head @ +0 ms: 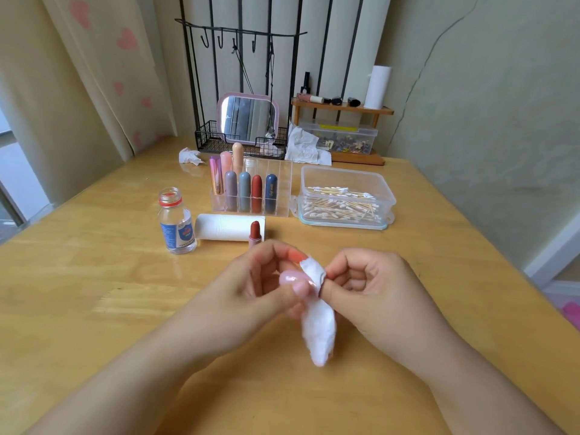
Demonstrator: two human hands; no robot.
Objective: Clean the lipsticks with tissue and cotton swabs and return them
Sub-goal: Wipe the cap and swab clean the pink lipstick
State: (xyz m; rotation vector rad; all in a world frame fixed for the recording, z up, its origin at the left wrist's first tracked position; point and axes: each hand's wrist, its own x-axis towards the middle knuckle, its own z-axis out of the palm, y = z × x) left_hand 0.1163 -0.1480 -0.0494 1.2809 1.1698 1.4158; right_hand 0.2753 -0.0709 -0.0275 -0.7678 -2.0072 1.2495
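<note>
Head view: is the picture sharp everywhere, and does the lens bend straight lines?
Head view: the table edges bow outward, a wide-angle effect; soft daylight, only faint shadows; the lipsticks and cotton swabs look fairly sharp; the tissue near both hands is slightly blurred and washed out.

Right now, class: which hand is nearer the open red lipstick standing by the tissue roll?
Left. The left hand sits just below the red lipstick, fingertips almost beneath it; the right hand is farther off to its right.
</note>
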